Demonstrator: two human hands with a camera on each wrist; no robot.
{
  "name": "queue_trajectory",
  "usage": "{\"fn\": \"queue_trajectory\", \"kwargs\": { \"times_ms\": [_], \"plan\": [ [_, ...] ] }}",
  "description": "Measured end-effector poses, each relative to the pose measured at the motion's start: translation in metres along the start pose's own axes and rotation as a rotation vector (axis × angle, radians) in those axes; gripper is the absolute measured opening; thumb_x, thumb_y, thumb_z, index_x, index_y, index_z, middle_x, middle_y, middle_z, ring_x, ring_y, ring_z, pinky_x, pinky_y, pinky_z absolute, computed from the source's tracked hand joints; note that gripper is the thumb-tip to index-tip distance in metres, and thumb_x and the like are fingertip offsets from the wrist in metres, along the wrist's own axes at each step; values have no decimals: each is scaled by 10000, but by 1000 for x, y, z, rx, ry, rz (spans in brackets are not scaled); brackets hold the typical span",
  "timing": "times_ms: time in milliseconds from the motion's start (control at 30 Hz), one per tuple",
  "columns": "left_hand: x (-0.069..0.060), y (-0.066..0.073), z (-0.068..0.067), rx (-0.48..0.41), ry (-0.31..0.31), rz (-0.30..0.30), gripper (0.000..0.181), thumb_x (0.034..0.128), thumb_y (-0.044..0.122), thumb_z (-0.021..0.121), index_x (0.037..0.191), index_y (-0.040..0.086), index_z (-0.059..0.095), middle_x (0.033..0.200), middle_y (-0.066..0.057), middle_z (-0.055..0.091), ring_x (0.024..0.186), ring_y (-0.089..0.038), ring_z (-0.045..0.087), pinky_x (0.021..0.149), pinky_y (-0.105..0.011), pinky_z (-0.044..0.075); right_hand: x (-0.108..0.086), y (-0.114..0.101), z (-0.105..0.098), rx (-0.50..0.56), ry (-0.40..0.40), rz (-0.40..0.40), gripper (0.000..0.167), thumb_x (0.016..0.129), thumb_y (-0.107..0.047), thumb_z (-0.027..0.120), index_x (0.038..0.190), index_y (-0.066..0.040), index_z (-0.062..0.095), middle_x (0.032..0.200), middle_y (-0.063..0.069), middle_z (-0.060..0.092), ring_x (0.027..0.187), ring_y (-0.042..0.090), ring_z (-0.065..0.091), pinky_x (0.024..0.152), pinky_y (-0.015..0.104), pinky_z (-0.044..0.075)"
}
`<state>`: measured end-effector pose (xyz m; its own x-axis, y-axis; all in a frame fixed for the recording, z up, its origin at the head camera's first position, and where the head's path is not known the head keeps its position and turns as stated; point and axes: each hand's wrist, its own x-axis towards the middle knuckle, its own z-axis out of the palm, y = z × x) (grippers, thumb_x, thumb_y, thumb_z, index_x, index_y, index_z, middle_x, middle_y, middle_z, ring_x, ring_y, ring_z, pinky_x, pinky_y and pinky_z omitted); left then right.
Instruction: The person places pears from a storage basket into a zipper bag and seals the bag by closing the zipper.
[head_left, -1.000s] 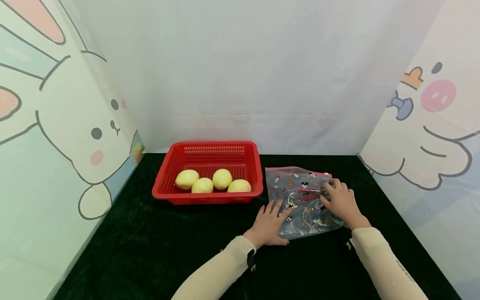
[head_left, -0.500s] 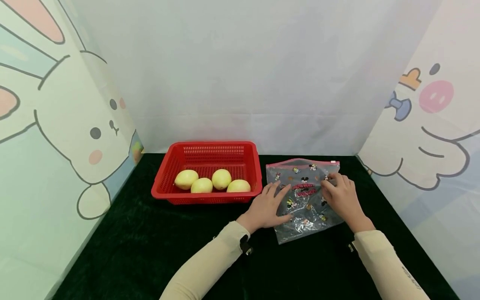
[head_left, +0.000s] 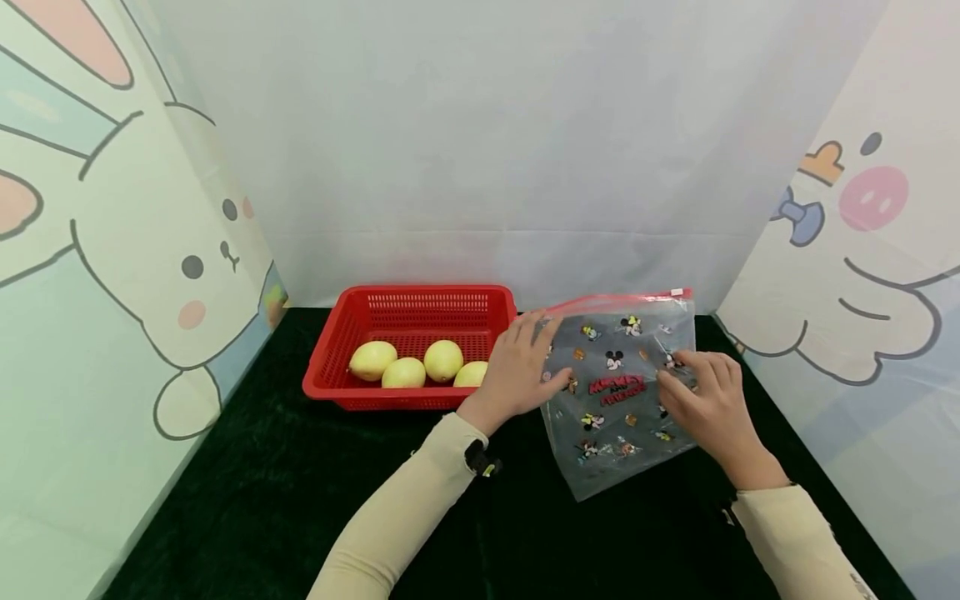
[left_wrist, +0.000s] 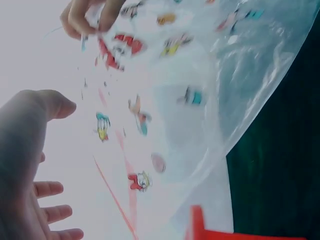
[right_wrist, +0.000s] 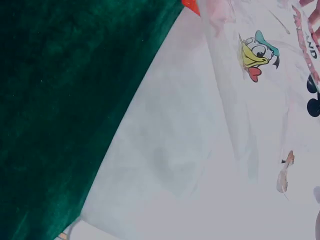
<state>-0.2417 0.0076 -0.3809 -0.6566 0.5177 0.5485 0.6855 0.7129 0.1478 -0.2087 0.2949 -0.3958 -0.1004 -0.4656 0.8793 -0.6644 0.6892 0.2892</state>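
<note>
Nearest: dark green cloth (head_left: 262,517), cream sleeves (head_left: 408,500) over it. Then right hand (head_left: 720,408), thumb and fingertips pinched on clear film near the right edge of a printed zip bag (head_left: 603,408). Next, left hand (head_left: 513,371), thumb well clear of spread fingers, at the upper left edge.

Step in hand, by judgement: holding up and squaring the zip bag. Best to pinch lightly, keep the left fingers broad, draw both side edges apart evenly, and avoid tugging at one corner, for fear of creasing the film.

Zip bag: between the hands, just right of the red plastic basket (head_left: 405,393), top raised against the white backdrop (head_left: 495,150). Transparent, glossy, limp. Pinkish-red zip strip (head_left: 615,298) on top, white slider (head_left: 681,292) at its right end. Red lettering (head_left: 617,388) mid-face, cartoon characters all round. Mouth parted or sealed: cannot tell.

Farther, in the basket: four pale yellow fruits (head_left: 443,360), one partly behind the left hand.
</note>
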Motion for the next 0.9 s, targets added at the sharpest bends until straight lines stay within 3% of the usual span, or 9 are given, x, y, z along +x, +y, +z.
{"fn": "queue_trajectory", "kwargs": {
  "times_ms": [267,467,700,900],
  "plan": [
    [6,-12,-8,40,11,-65,663,976,408,598,1509,80,380,1492,-185,394,1379,-358,367,1076,-502,374,19,-14,-8,65,116,-137,243,1038,-196,507,856,-81,620,965,206,578,809,386,494,815,548,345],
    [5,-20,-7,-29,8,-106,441,1030,346,516,1369,65,537,1484,-186,414,1395,-381,350,1085,-519,361,28,-21,-9,84,116,-207,220,1041,-187,513,870,-90,613,976,195,573,813,372,495,833,548,350],
    [2,-22,-4,-60,99,-41,229,1036,202,498,1148,19,579,1321,-178,542,1282,-345,479,1007,-472,452,30,-23,-10,76,108,-215,217,1037,-187,514,868,-88,607,975,198,576,818,379,499,831,549,353],
    [2,-22,-1,-113,179,73,91,998,104,563,1036,22,564,1228,-172,596,1107,-296,583,938,-384,497,31,-25,-10,87,148,-159,228,1010,-197,531,832,-78,610,970,200,574,826,399,470,877,560,318]
  ]
}}
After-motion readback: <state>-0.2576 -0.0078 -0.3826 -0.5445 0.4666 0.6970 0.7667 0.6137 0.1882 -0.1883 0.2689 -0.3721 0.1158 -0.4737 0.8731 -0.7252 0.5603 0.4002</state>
